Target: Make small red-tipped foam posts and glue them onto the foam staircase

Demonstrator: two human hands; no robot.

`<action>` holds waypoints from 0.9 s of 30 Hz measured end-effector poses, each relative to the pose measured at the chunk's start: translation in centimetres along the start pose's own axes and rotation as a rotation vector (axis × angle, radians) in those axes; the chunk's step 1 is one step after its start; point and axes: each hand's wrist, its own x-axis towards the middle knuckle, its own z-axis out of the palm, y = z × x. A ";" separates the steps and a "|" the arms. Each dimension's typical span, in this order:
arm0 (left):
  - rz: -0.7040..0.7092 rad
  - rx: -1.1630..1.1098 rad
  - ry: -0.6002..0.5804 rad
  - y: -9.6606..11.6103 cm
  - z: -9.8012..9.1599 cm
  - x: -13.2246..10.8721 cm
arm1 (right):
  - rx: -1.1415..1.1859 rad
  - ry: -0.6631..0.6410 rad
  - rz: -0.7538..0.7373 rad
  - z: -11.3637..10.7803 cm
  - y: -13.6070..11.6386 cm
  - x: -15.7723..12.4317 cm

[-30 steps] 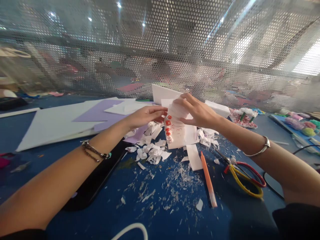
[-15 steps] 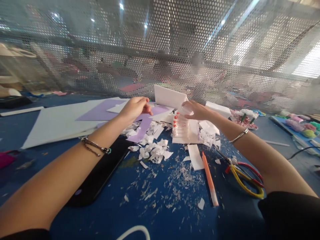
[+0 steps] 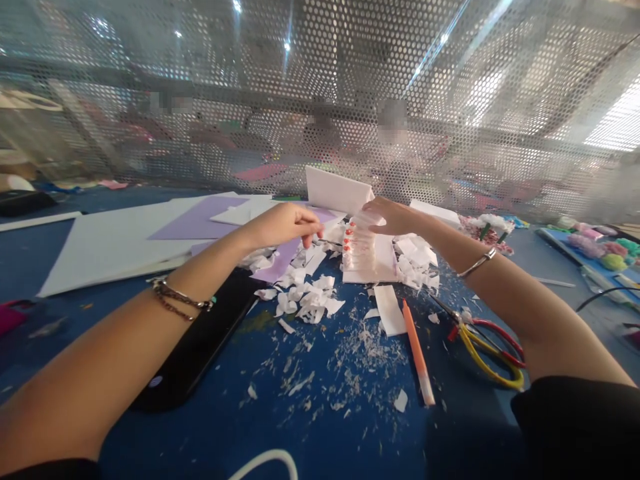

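Observation:
My right hand [image 3: 393, 217] reaches to the far end of a clear plastic strip [image 3: 361, 250], its thumb and fingers around that end. The strip looks like a row of small tubes with orange-red spots along its left side; it lies on a white board [image 3: 385, 260]. My left hand [image 3: 295, 225] hovers left of the strip over paper scraps, fingers loosely bent and nothing visible in them. Behind the strip stands a folded white card [image 3: 337, 189]. Nearer to me lie a small white paper strip [image 3: 390, 310] and an orange pen-like stick [image 3: 418, 353].
Scissors [image 3: 490, 353] with red and yellow handles lie at right. A black phone-like slab [image 3: 200, 347] is under my left forearm. White sheets [image 3: 115, 240] and purple paper [image 3: 200, 219] spread at left. Torn paper [image 3: 313, 300] litters the blue table; a perforated metal screen [image 3: 280, 80] rises behind.
My left hand has moved right and slightly down, toward the plastic strip. My right hand stays at the strip's far end. The view has shifted slightly.

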 end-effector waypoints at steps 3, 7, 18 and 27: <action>0.013 0.224 -0.090 0.8 0.4 -0.3 | -0.040 0.005 0.017 -1.7 -0.7 -1.3; 0.013 0.350 -0.137 1.9 0.5 -0.7 | -0.093 0.016 0.052 -5.0 -2.0 -4.0; 0.078 0.364 -0.297 4.3 1.7 -1.9 | 0.066 -0.271 0.098 -7.7 -11.2 -13.7; 0.071 0.624 -0.320 1.8 3.3 -2.7 | 0.196 -0.463 -0.007 -7.0 -15.0 -16.8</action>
